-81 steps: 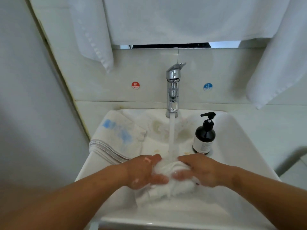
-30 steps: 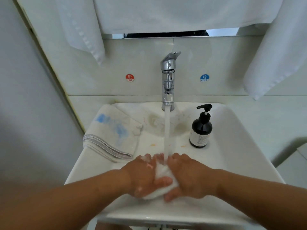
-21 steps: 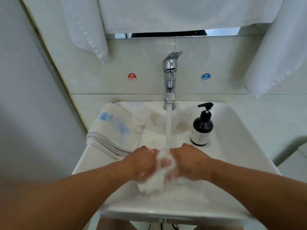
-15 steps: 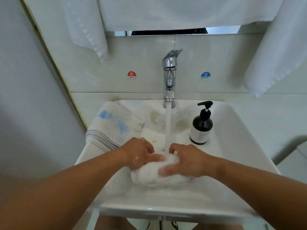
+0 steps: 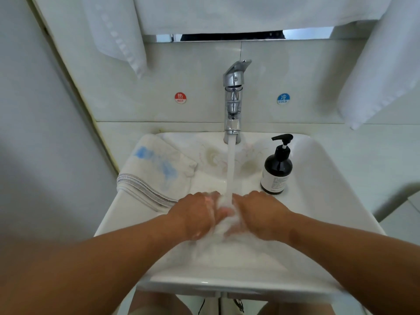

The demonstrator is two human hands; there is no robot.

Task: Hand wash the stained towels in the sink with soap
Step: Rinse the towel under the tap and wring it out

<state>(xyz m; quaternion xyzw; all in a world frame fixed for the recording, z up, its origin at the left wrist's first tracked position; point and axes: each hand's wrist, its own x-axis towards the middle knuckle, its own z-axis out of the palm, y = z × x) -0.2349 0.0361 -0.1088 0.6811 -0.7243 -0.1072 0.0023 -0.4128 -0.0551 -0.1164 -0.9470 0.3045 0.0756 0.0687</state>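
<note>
1. Head view: left hand (image 5: 195,214) and right hand (image 5: 261,214) are meeting over the middle of the sink (image 5: 329,201). The fingers are curling round a wet towel (image 5: 223,226) bunched between them, and blur is hiding the finger detail.
2. Water (image 5: 231,169) from the faucet (image 5: 234,98) is hitting the wet towel between the hands.
3. A folded towel (image 5: 154,169) with blue stains is lying on the sink's left edge, just beside the left hand.
4. A soap bottle (image 5: 276,169) is standing upright behind the right hand, not touching it.

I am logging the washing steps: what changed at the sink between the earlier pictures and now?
The left hand and right hand drew together under the running water, bunching the white towel they keep gripping. The blue-stained towel, soap bottle and tap stayed put.
</note>
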